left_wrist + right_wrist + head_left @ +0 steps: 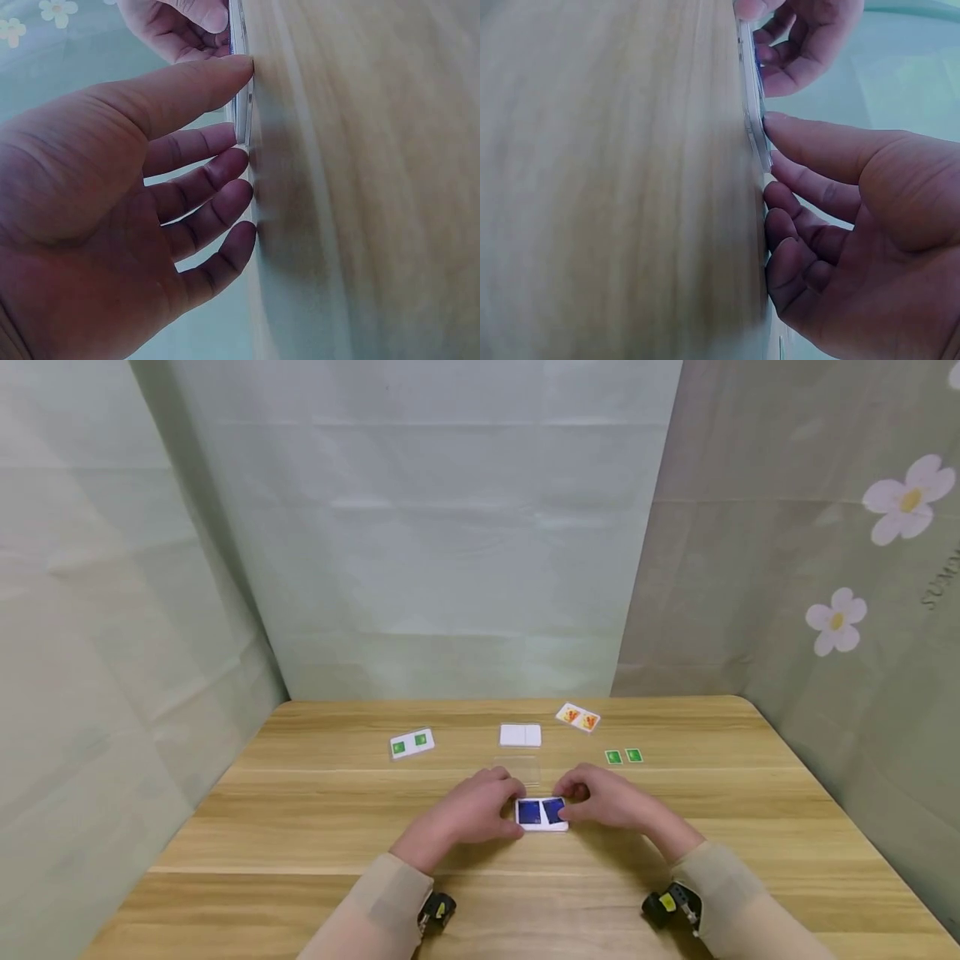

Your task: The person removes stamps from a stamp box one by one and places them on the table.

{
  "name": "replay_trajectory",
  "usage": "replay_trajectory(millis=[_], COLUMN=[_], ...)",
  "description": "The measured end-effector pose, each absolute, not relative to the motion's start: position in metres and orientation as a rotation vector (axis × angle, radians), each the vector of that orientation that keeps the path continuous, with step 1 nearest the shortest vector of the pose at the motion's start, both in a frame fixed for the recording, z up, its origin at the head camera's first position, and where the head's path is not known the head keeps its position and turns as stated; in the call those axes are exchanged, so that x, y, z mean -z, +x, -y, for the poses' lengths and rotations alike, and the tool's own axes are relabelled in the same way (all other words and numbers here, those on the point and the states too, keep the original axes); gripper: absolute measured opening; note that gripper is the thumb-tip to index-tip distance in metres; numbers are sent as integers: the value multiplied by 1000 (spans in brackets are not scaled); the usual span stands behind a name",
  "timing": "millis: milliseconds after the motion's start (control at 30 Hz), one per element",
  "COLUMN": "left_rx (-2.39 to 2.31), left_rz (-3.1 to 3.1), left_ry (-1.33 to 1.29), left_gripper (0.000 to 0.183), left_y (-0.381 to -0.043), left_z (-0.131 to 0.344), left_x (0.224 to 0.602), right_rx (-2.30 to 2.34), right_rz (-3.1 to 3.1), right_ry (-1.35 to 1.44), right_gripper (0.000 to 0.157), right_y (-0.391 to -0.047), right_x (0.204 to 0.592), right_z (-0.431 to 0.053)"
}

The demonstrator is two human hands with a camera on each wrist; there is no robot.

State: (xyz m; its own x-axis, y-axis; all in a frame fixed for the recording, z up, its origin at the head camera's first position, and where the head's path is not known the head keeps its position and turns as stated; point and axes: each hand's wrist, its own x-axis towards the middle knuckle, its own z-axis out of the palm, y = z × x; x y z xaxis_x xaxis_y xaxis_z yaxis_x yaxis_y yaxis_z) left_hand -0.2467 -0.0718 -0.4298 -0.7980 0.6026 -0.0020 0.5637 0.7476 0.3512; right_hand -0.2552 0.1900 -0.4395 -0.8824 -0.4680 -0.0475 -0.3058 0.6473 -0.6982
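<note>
A flat white card frame (542,827) lies on the table between the hands, with two blue squares on its face. The left blue square (528,812) sits straight; the right blue square (553,811) is tilted. My left hand (480,806) grips the frame's left end, thumb at the near edge and index finger at the far edge. My right hand (611,797) pinches at the tilted square, its thumb on the square's right side and index finger by the far edge. Both wrist views show the frame edge-on, the left (241,112) and right (751,90) ends between fingers.
A clear plastic sheet (521,768) lies just beyond the hands. Farther back are a white card (520,735), a card with green squares (412,743), an orange-patterned card (578,717) and loose green squares (624,757). Curtains stand behind the wooden table (315,827).
</note>
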Motion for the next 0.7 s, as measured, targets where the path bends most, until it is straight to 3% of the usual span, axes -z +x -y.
replay_trajectory(millis=[333,700], left_rx=[-536,-513], left_rz=[-2822,-2811], left_ry=[927,911], left_gripper=[52,54], left_y=[-249,-251], left_z=[71,71], left_x=[432,430], right_rx=[1166,1286], right_rz=[-2643,-2598], right_ry=[-535,-422], right_gripper=[3,6], right_y=[-255,-259], right_x=[437,429], right_z=[-193,-203])
